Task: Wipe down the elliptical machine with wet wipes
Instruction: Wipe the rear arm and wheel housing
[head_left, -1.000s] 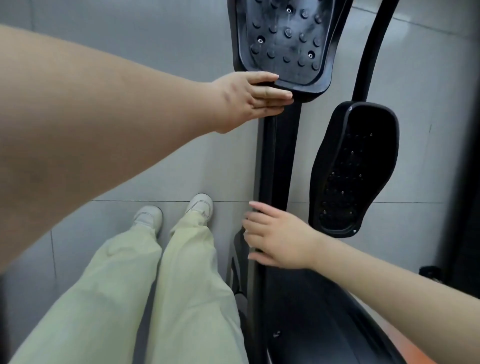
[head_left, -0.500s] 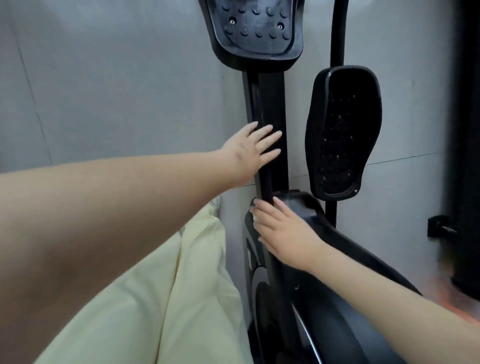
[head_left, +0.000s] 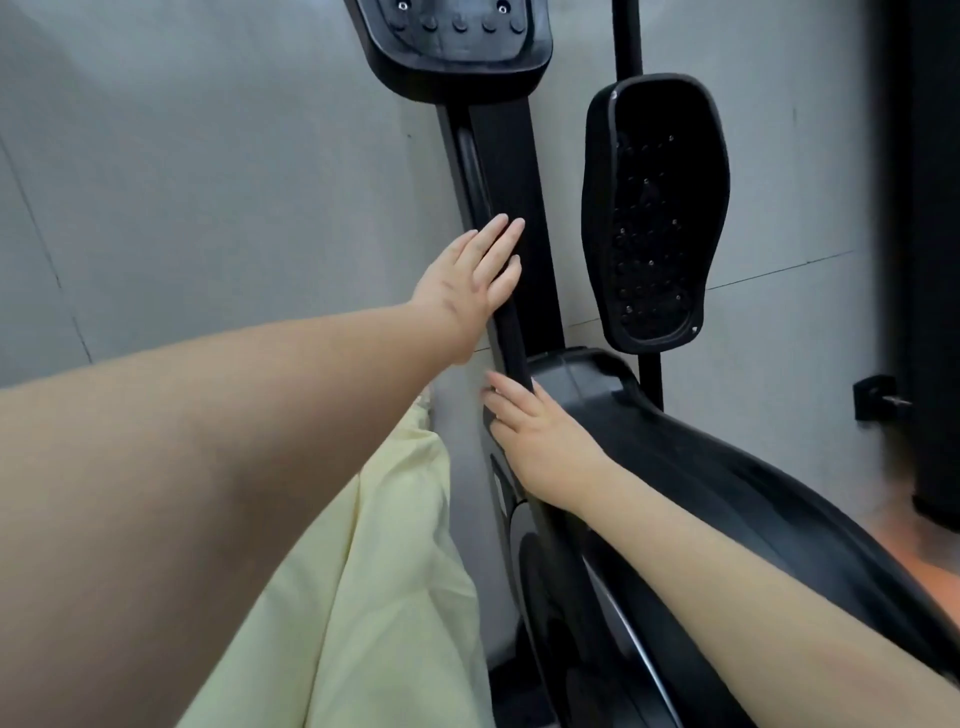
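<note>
Now the left fingers (head_left: 498, 249) lie straight and close together, flat on the black bar (head_left: 511, 171) of the elliptical machine (head_left: 727, 493). The left hand (head_left: 465, 288) has slid down from the upper pedal (head_left: 457, 52) it touched a second ago. The right hand (head_left: 540, 441) stays at the housing (head_left: 587, 374) edge, fingers loosely extended. No wet wipe shows under either palm, so I cannot tell whether the bar is really being cleaned.

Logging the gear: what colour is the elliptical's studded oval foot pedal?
Black studded oval foot pedal; head view.
</note>
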